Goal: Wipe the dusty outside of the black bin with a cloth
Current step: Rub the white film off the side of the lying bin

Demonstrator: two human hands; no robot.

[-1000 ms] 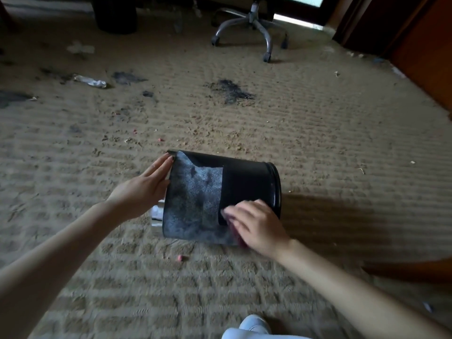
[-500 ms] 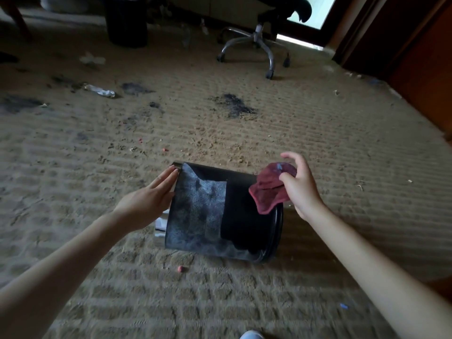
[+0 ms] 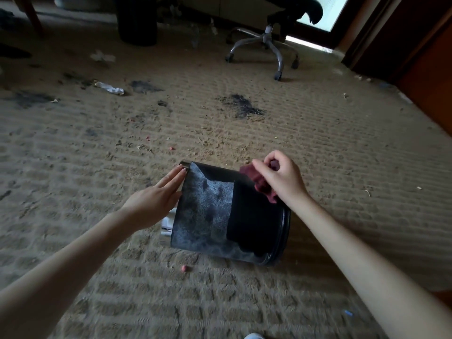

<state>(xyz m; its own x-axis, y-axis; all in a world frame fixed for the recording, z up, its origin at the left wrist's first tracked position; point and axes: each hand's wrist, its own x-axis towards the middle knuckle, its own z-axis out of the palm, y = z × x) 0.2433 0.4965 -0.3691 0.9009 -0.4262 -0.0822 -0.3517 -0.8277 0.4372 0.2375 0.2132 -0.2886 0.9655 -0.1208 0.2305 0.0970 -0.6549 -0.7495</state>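
The black bin [image 3: 254,216] lies on its side on the carpet, its mouth pointing left. Grey dust covers the left half of its outside; the right half is wiped dark. My left hand [image 3: 156,199] lies flat with fingers straight against the bin's rim at the left. My right hand [image 3: 281,177] is above the bin's far right part, pinching a crumpled dark red cloth [image 3: 259,182]. The cloth hangs down onto the bin's top.
The beige carpet [image 3: 342,167] is strewn with crumbs, dark stains [image 3: 242,106] and a crumpled wrapper [image 3: 110,88]. An office chair base [image 3: 266,47] and a second dark bin [image 3: 137,23] stand at the back. A wooden door [image 3: 425,57] is at the right.
My right hand lifted the cloth from the bin's near side up to its far top, then shifted left and closed tighter. The left hand stayed on the rim.
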